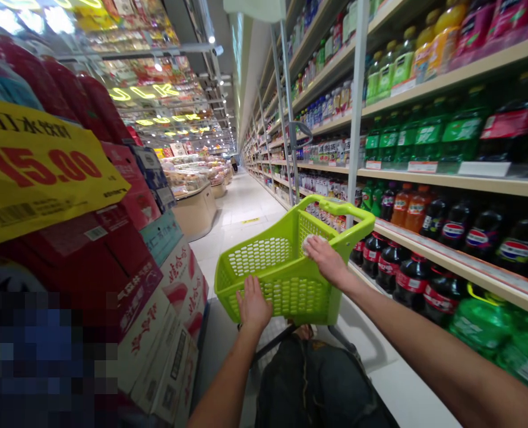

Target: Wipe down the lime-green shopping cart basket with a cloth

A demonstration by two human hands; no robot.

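A lime-green plastic shopping cart [294, 291] with a perforated basket stands right in front of me, its handle at the upper right. My left hand [253, 303] lies on the near side of the basket, fingers extended over the rim, holding nothing. My right hand [326, 258] is at the basket's rim nearer the handle, with its fingers closed on a crumpled white wipe [309, 242]. The basket's visible inside shows no goods.
Shelves [451, 178] of bottled drinks line the right side. Stacked cartons [157, 333] with a yellow price sign [45, 169] stand close on the left. A tiled aisle [241, 202] runs ahead past display counters [195, 211]; a distant person [234, 164] is there.
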